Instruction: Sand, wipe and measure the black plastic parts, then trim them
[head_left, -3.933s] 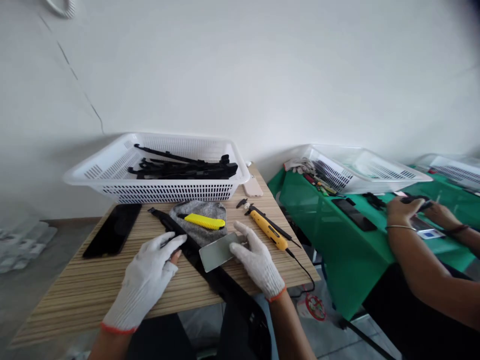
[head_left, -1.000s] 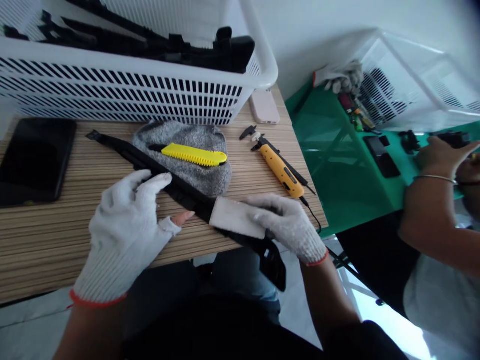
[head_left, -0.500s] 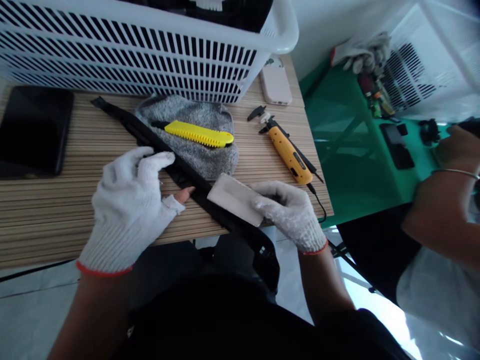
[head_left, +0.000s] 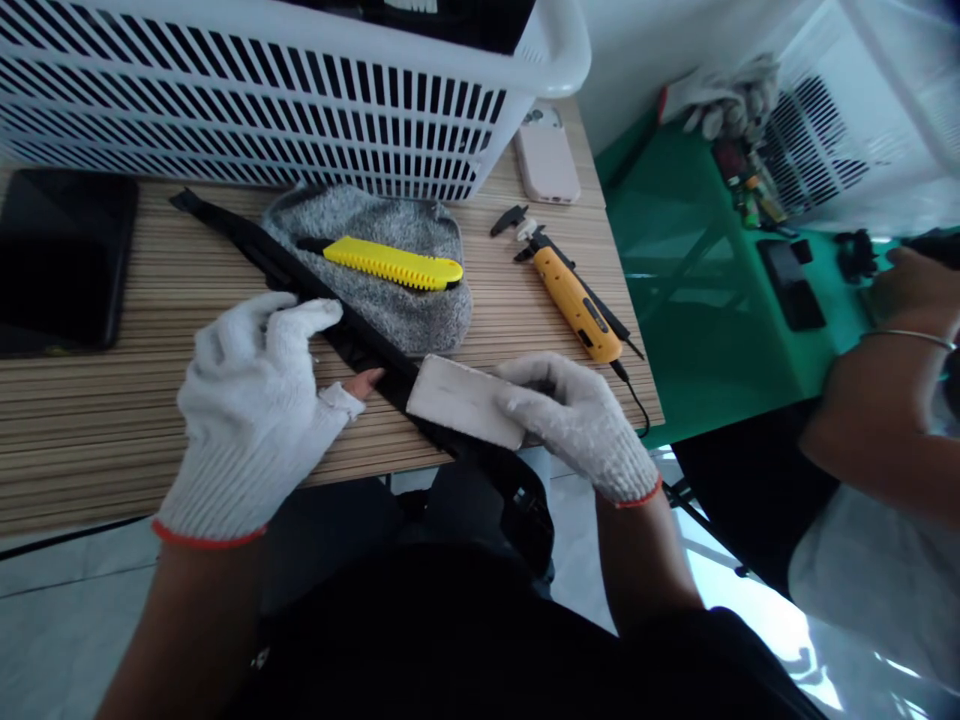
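Note:
A long black plastic strip (head_left: 379,348) lies diagonally over the table's front edge, its lower end hanging over my lap. My left hand (head_left: 259,390), in a white knitted glove with the thumb tip bare, grips the strip between thumb and fingers. In my gloved right hand (head_left: 574,415) is a flat whitish block (head_left: 465,402), pinched at its right end and lying across the strip. Behind the strip, a yellow cutter (head_left: 394,263) rests on a grey cloth (head_left: 442,325).
A white slatted basket (head_left: 420,95) stands at the back. On the striped table (head_left: 172,420) are a dark tablet (head_left: 64,260), a yellow-orange corded tool (head_left: 577,305), black calipers (head_left: 609,318) and a pink phone (head_left: 549,160). A person's arm (head_left: 877,390) reaches over a green table (head_left: 675,330).
The block in my right hand has turned slightly and shifted a little left along the strip. My left hand keeps its grip. The whole view has shifted slightly.

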